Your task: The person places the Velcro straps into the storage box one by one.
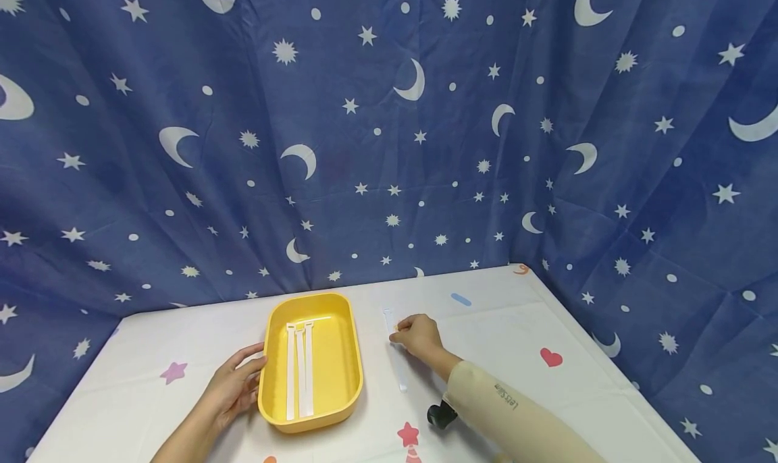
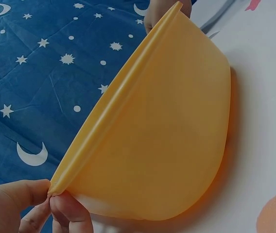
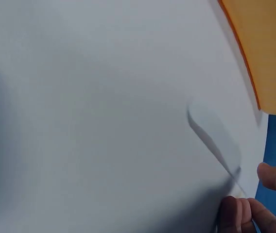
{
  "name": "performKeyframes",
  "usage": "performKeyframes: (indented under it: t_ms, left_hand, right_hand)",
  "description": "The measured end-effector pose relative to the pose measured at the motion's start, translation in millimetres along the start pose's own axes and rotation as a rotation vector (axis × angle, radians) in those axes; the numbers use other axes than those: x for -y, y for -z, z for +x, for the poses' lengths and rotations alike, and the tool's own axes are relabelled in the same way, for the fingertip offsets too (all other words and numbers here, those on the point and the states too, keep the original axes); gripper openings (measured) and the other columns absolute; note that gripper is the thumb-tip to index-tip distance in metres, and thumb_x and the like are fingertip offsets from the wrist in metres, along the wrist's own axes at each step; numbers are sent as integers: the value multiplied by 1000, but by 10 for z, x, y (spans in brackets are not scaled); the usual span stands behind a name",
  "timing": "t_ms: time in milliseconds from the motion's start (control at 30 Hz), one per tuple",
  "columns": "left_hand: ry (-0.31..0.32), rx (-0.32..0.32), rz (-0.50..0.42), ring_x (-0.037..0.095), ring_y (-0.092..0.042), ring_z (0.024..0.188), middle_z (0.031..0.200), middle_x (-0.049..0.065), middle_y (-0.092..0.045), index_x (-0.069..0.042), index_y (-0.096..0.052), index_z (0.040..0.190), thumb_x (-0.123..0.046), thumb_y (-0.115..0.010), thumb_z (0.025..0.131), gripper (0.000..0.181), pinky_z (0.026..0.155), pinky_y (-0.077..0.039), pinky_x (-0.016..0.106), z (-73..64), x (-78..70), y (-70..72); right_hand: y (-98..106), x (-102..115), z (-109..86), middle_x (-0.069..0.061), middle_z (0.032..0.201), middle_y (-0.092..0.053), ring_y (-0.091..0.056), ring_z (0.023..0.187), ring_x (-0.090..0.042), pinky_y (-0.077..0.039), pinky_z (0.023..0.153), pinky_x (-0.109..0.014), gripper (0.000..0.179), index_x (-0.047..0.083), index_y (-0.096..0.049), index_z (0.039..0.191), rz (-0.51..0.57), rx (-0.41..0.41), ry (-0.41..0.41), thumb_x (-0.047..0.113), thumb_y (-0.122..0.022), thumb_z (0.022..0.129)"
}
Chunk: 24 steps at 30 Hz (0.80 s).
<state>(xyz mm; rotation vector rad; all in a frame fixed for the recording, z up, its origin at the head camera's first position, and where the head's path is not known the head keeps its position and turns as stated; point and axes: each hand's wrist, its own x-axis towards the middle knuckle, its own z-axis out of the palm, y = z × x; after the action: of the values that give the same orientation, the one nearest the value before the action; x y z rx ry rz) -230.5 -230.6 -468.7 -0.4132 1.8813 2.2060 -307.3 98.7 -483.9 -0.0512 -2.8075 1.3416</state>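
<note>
A yellow tray stands on the table, with 3 white slotted straps lying lengthwise in its left half. They look like cable straps. My left hand holds the tray's left rim; in the left wrist view thumb and fingers pinch the rim's edge. To the right of the tray, my right hand has its fingertips on another white strap, near its slotted far end. In the right wrist view this thin strap runs up to the fingertips and bows, with a shadow beside it.
A white cloth printed with coloured shapes covers the table. Behind and at the right hangs a blue curtain with moons and stars. A small black object shows beneath my right forearm.
</note>
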Motion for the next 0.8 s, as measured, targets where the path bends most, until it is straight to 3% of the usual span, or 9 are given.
performKeyframes:
  t_ms: [233,500,800]
  left_hand:
    - [1,0,-12,17,-59,84,98,7,-60,-9,-31,136,-14,-53,90,52,74,-52,35,-5,-2,-4]
    - [0,8,-18,19,-59,88,100,7,-60,-8,-30,137,-14,-52,90,52,78,-51,38,-14,-2,-9]
    - [7,1,-9,17,-60,84,97,7,-60,-10,-31,137,-15,-53,91,52,76,-52,36,-3,-5,-10]
  right_hand:
    - [-65,-41,-6,0,73,-63,-54,62,-11,-47,53,-22,28,1,-68,85,-43,-49,37,16,-80,64]
    - [-98,-35,-12,2,75,-63,-53,65,-11,-47,59,-24,32,4,-69,85,-101,-74,9,20,-83,61]
    - [-28,32,-9,-5,91,-66,-59,74,-17,-51,67,-28,29,2,-69,81,-72,-54,-1,8,-84,56]
